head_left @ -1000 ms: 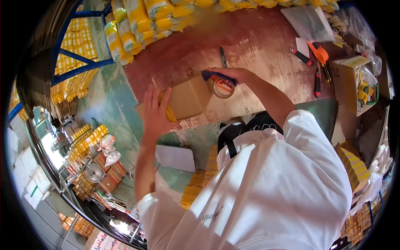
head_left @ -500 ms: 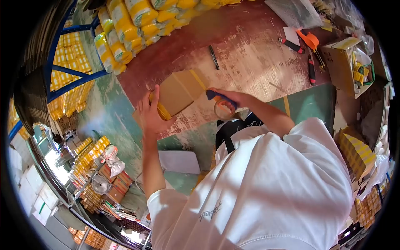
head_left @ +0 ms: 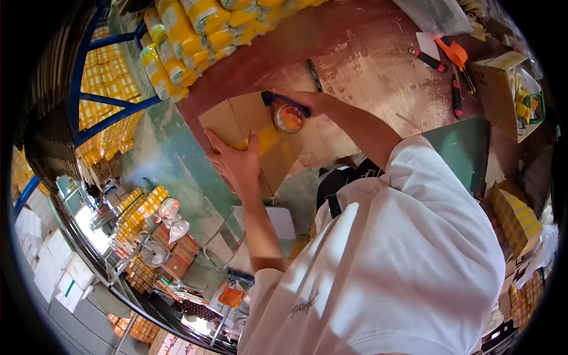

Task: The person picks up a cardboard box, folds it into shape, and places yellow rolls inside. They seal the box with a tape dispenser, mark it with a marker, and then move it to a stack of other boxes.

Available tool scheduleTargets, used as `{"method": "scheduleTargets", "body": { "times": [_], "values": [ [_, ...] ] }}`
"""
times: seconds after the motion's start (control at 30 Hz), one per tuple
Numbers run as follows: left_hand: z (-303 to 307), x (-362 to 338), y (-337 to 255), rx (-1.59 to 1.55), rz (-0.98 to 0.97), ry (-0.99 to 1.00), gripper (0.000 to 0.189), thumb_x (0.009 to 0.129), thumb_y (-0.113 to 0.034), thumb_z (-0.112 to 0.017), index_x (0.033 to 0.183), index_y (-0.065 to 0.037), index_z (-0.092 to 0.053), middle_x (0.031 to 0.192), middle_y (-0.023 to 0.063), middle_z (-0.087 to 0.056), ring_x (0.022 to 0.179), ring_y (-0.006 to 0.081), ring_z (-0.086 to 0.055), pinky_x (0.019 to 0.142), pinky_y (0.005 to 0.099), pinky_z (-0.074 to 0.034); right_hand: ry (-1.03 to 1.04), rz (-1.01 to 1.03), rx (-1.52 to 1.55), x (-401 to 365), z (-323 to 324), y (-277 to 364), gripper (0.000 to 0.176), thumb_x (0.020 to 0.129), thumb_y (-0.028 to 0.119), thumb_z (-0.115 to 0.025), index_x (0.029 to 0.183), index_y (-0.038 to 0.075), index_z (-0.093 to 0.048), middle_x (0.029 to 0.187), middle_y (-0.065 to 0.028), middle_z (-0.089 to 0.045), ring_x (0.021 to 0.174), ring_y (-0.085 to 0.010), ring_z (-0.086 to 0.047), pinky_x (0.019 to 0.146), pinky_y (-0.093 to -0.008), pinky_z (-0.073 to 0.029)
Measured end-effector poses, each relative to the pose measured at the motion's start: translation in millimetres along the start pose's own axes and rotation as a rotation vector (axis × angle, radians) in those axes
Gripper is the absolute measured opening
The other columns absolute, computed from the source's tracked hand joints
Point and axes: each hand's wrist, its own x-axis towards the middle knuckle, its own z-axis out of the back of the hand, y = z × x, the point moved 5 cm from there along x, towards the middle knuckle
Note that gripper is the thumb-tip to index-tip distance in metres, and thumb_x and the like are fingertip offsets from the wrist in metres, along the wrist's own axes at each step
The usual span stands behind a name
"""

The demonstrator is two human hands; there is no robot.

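Observation:
A brown cardboard box [head_left: 228, 121] lies at an angle near the table's front left edge, with a strip of yellow tape across its top. My left hand [head_left: 238, 163] grips its near left side, thumb on the top face and fingers over the edge. In my right hand [head_left: 307, 102] is a blue tape dispenser [head_left: 289, 105] with a roll of tape [head_left: 290, 119] in it. The dispenser's head is over the box's far right part, and the yellow strip runs beside the roll. A black marker [head_left: 314, 76] lies just beyond my right hand.
Yellow-wrapped rolls [head_left: 195, 35] are stacked at the table's back left. Red-and-black cutters [head_left: 457, 96], an orange-handled tool [head_left: 454, 53] and an open carton [head_left: 500, 74] are at the right. A blue metal rack [head_left: 109, 99] stands left; a grey stool [head_left: 280, 222] stands below the table.
The box has turned, and more of its top faces me. The dispenser has moved left and away from my body, over the box. My left hand has shifted right with the box.

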Motion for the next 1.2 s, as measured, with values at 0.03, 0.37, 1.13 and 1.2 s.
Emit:
{"method": "scheduleTargets", "body": {
  "times": [0.03,0.37,1.13,1.2],
  "values": [
    [-1,2,-2,0.003,-0.017,-0.02,0.115,0.074,-0.055,-0.081,0.165,-0.021,-0.019,0.143,0.0332,-0.04,0.133,0.0497,-0.043,0.116,0.0559,-0.032,0.003,0.005,-0.005,1,1,-2,0.051,0.09,0.072,-0.063,0.091,0.022,-0.063,0.066,0.0067,-0.05,0.054,-0.0052,-0.042,0.047,-0.021,-0.032],
    [-3,2,5,-0.185,-0.027,-0.163,0.111,0.068,-0.042,-0.09,0.16,-0.019,-0.032,0.143,0.0272,-0.049,0.129,0.0434,-0.052,0.106,0.052,-0.046,0.216,-0.193,-0.161,-30,-10,-178,0.052,0.096,0.074,-0.049,0.114,0.028,-0.066,0.058,0.0026,-0.052,0.043,-0.0086,-0.045,0.04,-0.0255,-0.031],
    [41,32,-8,0.4,-1.517,0.558,0.113,0.045,-0.043,-0.092,0.148,-0.021,-0.053,0.148,0.0224,-0.047,0.143,0.0412,-0.039,0.12,0.0536,-0.029,0.054,-0.284,-0.278,-24,27,-72,0.049,0.09,0.069,-0.066,0.083,0.02,-0.063,0.063,0.0062,-0.054,0.045,-0.0046,-0.042,0.043,-0.0191,-0.032],
    [30,39,-14,0.274,-1.585,0.629,0.116,0.04,-0.05,-0.09,0.147,-0.024,-0.055,0.143,0.0201,-0.05,0.14,0.0405,-0.042,0.119,0.0533,-0.031,0.1,-0.259,-0.229,-19,33,-81,0.05,0.089,0.07,-0.066,0.081,0.021,-0.062,0.063,0.0063,-0.054,0.045,-0.0048,-0.042,0.043,-0.0198,-0.032]
  ]
}}
